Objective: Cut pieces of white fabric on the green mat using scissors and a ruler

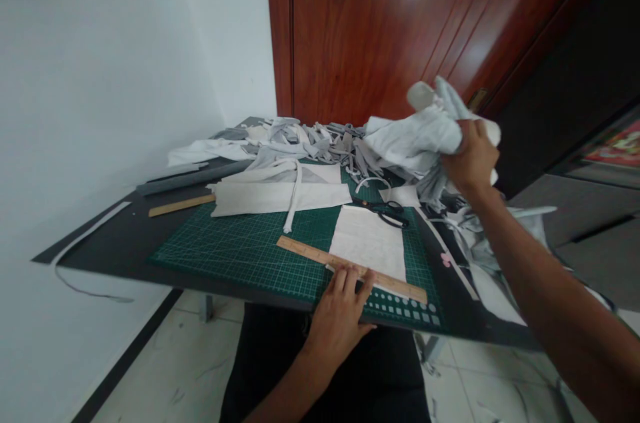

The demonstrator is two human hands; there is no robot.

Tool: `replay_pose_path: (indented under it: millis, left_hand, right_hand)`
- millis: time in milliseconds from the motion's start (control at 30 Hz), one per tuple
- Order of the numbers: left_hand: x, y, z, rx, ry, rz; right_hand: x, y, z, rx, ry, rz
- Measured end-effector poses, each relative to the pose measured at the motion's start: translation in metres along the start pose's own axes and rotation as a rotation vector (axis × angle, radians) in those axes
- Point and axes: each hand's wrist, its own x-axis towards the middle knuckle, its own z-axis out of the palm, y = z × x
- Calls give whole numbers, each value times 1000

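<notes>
1. Head view: your left hand (340, 316) is pressing, unclenched, on a straight pale-wood ruler (320, 255), which is lying slantwise across the near right part of the green gridded cutting mat (240, 246).
2. A flat, roughly rectangular white cloth piece (370, 243) is lying on the mat's right part, the ruler crossing its near edge.
3. Your right hand (473, 156) is clutching a bulky, crumpled white-and-grey cloth bundle (420, 136) near the mat's far right corner.
4. Black-handled metal scissors (375, 205) are resting on the mat, by the piece's far edge.
5. You are probably shifting the bundle while steadying the ruler; the next move is seemingly calling for putting it down beside the mat.
</notes>
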Motion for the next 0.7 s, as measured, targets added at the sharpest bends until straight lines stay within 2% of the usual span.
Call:
replay_pose_path:
  millis: [133,200,233,333,467,600,700]
  left_hand:
    - [0,0,2,1,7,-5]
    - [0,-1,4,-1,8,-6]
    - [0,-1,5,-3,8,-4]
    - [0,-1,6,-10,-1,2]
    - [0,-2,4,-22,-14,-20]
    - [1,-2,2,-29,-26,-12]
    - [1,-2,0,-31,-33,-12]
  right_hand:
    - [-49,-64,42,94,-180,-339]
    - [-72,-81,62,120,-271,-489]
    - [-80,-85,71,137,-293,-511]
    - [-90,-78,81,185,-352,-602]
    - [-88,-55,74,233,-426,-723]
    - [-84,-43,60,267,-442,-664]
    - [-78,-42,44,144,-392,-520]
